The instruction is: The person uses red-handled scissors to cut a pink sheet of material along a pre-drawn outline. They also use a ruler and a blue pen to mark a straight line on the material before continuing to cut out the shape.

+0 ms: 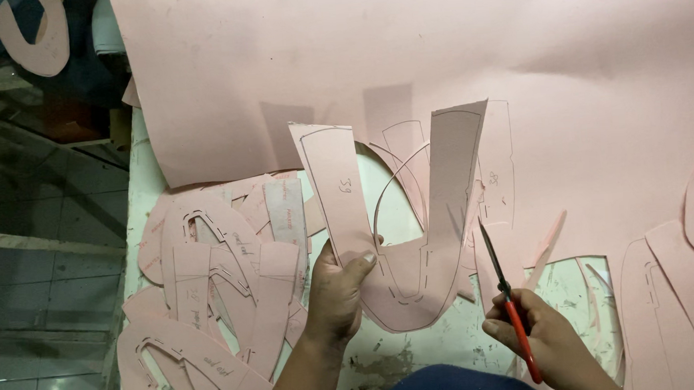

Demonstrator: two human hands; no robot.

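My left hand (338,288) grips a U-shaped pink paper pattern piece (400,216), held upright above the table with its two arms pointing away from me; pencil outlines and dashed lines are drawn on it. A thin curled paper strip (387,186) arcs between its arms. My right hand (536,332) holds red-handled scissors (507,293), their blades closed and pointing up-left, just right of the piece's right arm without touching it.
A large pink paper sheet (435,53) with drawn outlines covers the white table (141,183). A pile of cut pink pattern pieces (209,300) lies at left, more pieces (689,278) at right. Paper offcuts (585,273) lie near the scissors. The table's left edge drops to a tiled floor.
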